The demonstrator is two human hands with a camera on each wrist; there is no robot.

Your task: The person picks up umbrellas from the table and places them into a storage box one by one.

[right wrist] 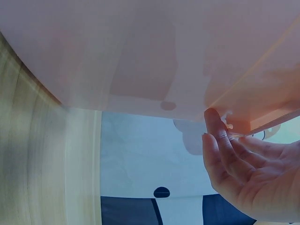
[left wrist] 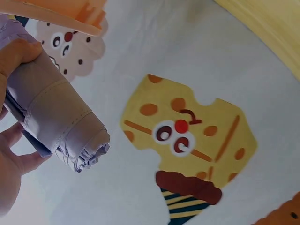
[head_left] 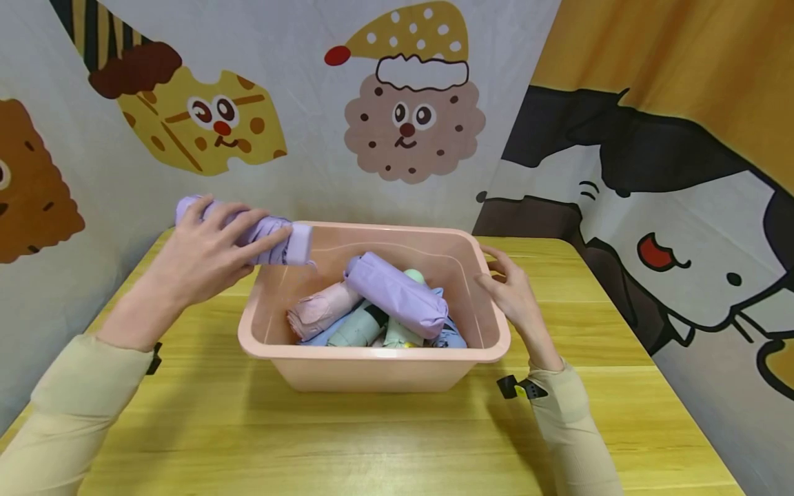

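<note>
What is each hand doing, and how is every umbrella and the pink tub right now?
left hand: grips the lilac umbrella
lilac umbrella: folded, held in the air over the tub's left rim
right hand: fingers straight, touching the tub's right rim
pink tub: upright on the table, open top, holds umbrellas
purple umbrella: folded, lying on top of the pile
pink umbrella: folded, lying in the tub
wooden table: bears the tub

My left hand (head_left: 198,258) holds a purple umbrella (head_left: 248,231) (folded up) over the pink bin (head_left: 372,362); my right hand (head_left: 511,293) touches its rim.
</note>
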